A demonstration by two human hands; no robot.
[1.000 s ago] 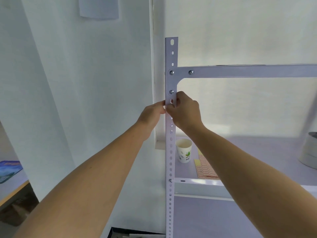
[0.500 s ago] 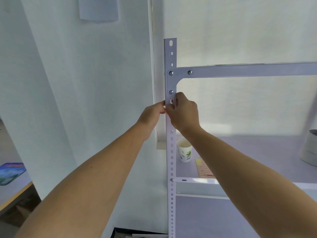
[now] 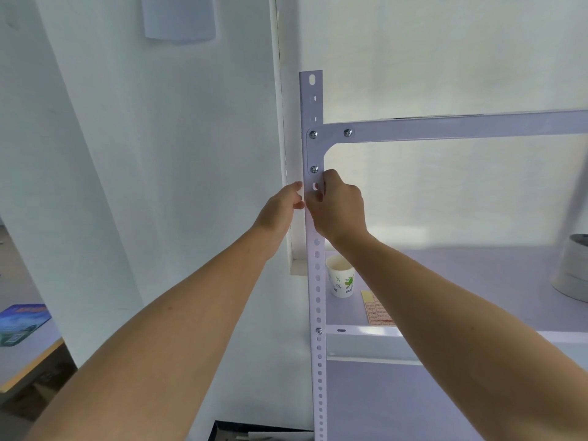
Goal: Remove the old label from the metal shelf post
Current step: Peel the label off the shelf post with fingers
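Note:
The white perforated metal shelf post (image 3: 317, 281) stands upright in the middle of the view, bolted to a horizontal beam (image 3: 445, 127). My right hand (image 3: 339, 206) is closed around the post just below the lower bracket bolt, thumb on the front face. My left hand (image 3: 283, 206) is at the post's left edge at the same height, with forefinger and thumb tips slightly apart against the side. The label itself is not visible; my fingers cover that stretch of the post.
A paper cup (image 3: 341, 280) and a sheet of small stickers (image 3: 377, 310) lie on the shelf board (image 3: 477, 281) behind the post. A grey round container (image 3: 572, 268) sits at the right. White wall to the left; a desk corner (image 3: 25, 354) at lower left.
Both hands stay at the same spot on the post. My left forefinger and thumb have spread a little apart at the post's edge.

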